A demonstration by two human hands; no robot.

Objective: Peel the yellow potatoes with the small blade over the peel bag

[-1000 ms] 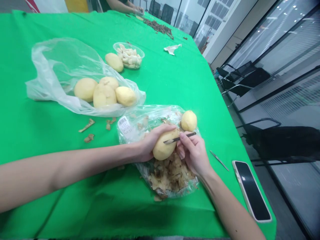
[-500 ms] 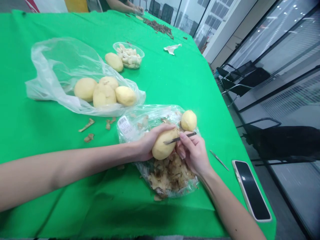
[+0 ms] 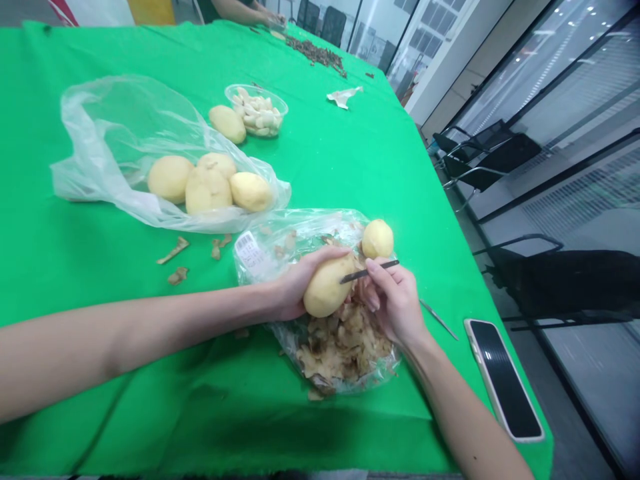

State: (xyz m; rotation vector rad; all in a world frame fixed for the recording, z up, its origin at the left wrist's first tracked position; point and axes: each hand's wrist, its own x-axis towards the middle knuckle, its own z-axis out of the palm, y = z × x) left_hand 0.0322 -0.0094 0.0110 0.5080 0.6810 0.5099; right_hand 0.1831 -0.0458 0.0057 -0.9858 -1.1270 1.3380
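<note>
My left hand [image 3: 300, 283] is wrapped around a peeled yellow potato [image 3: 326, 288] and holds it above a clear plastic bag [image 3: 265, 260] heaped with brown peelings [image 3: 343, 348]. My right hand [image 3: 393, 300] pinches a slim dark metal knife [image 3: 370, 269], whose tip rests against the potato's upper right side. Just past my fingers, a smaller peeled potato [image 3: 377, 239] lies on the same bag. A second bag [image 3: 100, 160] to the far left holds several more peeled potatoes [image 3: 207, 190].
A green cloth [image 3: 320, 167] covers the table. A clear bowl of pale pieces [image 3: 257, 112], a thin metal tool [image 3: 439, 319] and a phone [image 3: 503, 380] lie on it. Further along are brown peelings [image 3: 316, 53] and a co-worker's hands [image 3: 270, 17]. Black chairs [image 3: 565, 280] stand beyond the right edge.
My right hand and the knife have shifted slightly right along the potato. The potato has stayed in my left hand, tilted a little differently.
</note>
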